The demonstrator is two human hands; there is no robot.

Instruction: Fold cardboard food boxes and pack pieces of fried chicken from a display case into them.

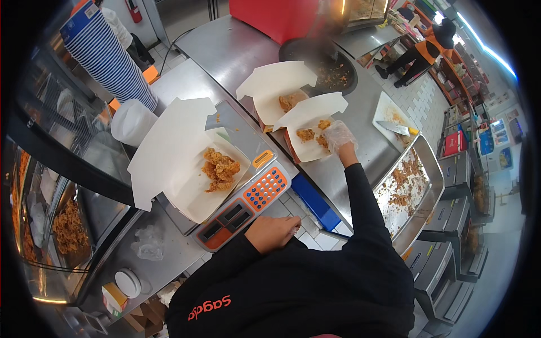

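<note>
My right hand [340,137], in a clear plastic glove, reaches into an open paperboard box [310,151] with several fried chicken pieces [305,134]. Its fingertips are at the pieces on the box's right side; whether they grip one is hidden. Bare and curled, my left hand [274,233] rests near my body, beside the keypad of a digital scale [265,189]. On the scale's pan sits a larger open box [186,198] with fried chicken [220,169] inside. Behind the box at my right hand stands another open box [264,86], also holding chicken [288,102].
A tall stack of paper cups [110,55] leans at left, beside a glass display case [72,148]. A knife [393,126] lies on a white cutting board [386,105]. A crumb-strewn metal tray [431,190] overhangs the counter at right. A person [422,53] stands farther back.
</note>
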